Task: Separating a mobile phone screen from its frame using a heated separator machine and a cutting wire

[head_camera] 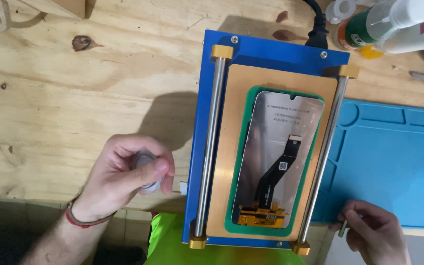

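Centrally, a phone screen (277,162) lies back-up in a green frame (231,206) on the orange pad of a blue machine (207,64), its black flex cable running down toward a gold connector at 6 o'clock. It sits snug in the frame, between two steel rods (210,147) held in brass blocks, which would keep it from sliding on the plate.

At 8 o'clock the left hand (123,179) holds a small round spool (145,172), fingers (155,167) closed around it, thumb pressed over its top, just beside the machine's left edge. At 5 o'clock the right hand (374,230) pinches a thin metal pin (343,228), fingers together on it, near the right rod's lower block. Whether a wire runs from spool to pin I cannot tell.

A blue mat (393,162) lies at 3 o'clock on the wooden counter (74,98); bottles (384,24) stand at 1 o'clock, out of the hands' way.
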